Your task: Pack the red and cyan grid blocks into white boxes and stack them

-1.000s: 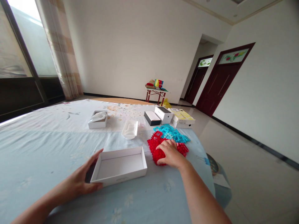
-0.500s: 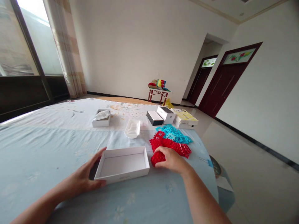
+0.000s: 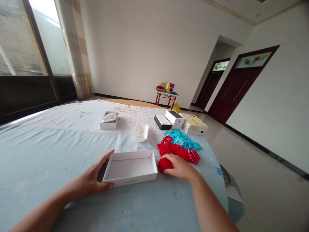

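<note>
My left hand (image 3: 95, 177) grips the left end of an open white cardboard box (image 3: 131, 182), thumb at the front wall and fingers at the back. The inside of the box shows bare white card. Just right of it, my right hand (image 3: 178, 166) is closed round a rounded red clump (image 3: 165, 165) of what look like plastic interlocking pieces. Behind that hand lies a larger heap of red pieces (image 3: 184, 152), with a heap of light-blue lattice pieces (image 3: 182, 139) beyond it. Part of the held clump is hidden by my fingers.
Farther back are a white plastic insert tray (image 3: 140, 132), a small white box (image 3: 108, 124) with crumpled wrapping, a black-and-white box (image 3: 162, 122), a white phone-type box (image 3: 174, 119) and a yellow-and-white box (image 3: 194, 123). The round table's cloth (image 3: 145, 206) ends at the right; a stool (image 3: 235, 206) stands below.
The whole view has shifted a little, so everything sits slightly farther right. Both hands keep their hold on the box and the red clump, with no clear movement against the table.
</note>
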`<state>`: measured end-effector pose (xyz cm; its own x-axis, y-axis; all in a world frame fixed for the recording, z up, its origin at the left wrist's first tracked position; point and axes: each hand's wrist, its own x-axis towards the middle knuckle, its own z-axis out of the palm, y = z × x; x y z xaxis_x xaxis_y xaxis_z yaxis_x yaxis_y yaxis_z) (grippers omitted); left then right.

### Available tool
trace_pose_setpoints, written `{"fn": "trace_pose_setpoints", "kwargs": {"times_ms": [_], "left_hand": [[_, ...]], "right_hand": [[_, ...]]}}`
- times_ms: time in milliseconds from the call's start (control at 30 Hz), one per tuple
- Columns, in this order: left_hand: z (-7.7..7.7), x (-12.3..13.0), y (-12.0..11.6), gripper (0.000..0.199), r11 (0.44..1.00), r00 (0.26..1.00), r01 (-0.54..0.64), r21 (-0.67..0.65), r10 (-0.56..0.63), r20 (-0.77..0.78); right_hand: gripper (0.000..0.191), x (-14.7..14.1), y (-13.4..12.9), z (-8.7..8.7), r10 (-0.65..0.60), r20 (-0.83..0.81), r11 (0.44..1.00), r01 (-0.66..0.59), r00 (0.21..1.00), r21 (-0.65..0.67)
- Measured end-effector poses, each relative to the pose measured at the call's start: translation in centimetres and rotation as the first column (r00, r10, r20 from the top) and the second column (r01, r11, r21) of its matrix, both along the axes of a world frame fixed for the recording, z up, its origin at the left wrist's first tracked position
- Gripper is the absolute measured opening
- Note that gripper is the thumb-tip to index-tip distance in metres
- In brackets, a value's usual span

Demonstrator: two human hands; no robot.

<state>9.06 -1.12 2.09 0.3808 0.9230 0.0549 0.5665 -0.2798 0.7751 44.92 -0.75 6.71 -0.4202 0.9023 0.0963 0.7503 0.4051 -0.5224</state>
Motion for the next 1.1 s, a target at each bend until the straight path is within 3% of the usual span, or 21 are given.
{"fn": "trace_pose_setpoints", "kwargs": {"times_ms": [167, 233, 300, 367, 433, 500, 667, 900, 1100], "left_hand": [[0.7, 0.1, -0.5, 0.096, 0.999, 1.0, 0.009, -0.049, -0.008, 0.025], [0.8, 0.2, -0.6, 0.097, 0.999, 0.999, 0.009, -0.05, -0.008, 0.034], [0.7, 0.2, -0.7, 0.097, 0.999, 0.999, 0.011, -0.034, -0.009, 0.048], [0.5, 0.2, -0.6, 0.097, 1.0, 0.998, 0.015, -0.026, -0.013, 0.063], [0.3, 0.2, -0.6, 0.099, 0.999, 0.997, 0.024, -0.03, -0.022, 0.077], [0.2, 0.2, -0.7, 0.101, 0.999, 0.997, 0.03, -0.037, -0.027, 0.078], [0.4, 0.2, -0.8, 0.103, 0.999, 0.999, 0.006, -0.042, -0.004, 0.047], [0.3, 0.2, -1.0, 0.103, 0.999, 0.997, 0.002, -0.044, 0.001, 0.072], [0.3, 0.3, -0.9, 0.104, 1.0, 0.997, 0.011, -0.027, -0.009, 0.076]], "right_hand": [[0.05, -1.2, 0.4, 1.9, -0.146, -0.348, 0.988, 0.151, 0.926, -0.011], [0.055, -2.9, 0.8, 3.0, -0.115, -0.454, 0.993, 0.091, 0.884, -0.075], [0.057, -5.5, 1.2, 3.8, -0.021, -0.497, 0.988, -0.056, 0.867, -0.141], [0.058, -8.4, 1.8, 3.8, 0.09, -0.475, 0.95, -0.218, 0.875, -0.222], [0.067, -11.2, 2.6, 3.1, 0.156, -0.423, 0.905, -0.301, 0.892, -0.301], [0.075, -13.3, 3.6, 1.7, 0.169, -0.333, 0.877, -0.295, 0.928, -0.379], [0.067, -14.9, 5.1, -0.7, 0.192, -0.151, 0.848, -0.241, 0.97, -0.472], [0.037, -15.1, 4.0, 0.5, 0.362, 0.057, 0.888, -0.326, 0.93, -0.324], [0.042, -15.2, 2.2, 0.9, 0.248, 0.164, 0.969, -0.247, 0.955, -0.029]]}}
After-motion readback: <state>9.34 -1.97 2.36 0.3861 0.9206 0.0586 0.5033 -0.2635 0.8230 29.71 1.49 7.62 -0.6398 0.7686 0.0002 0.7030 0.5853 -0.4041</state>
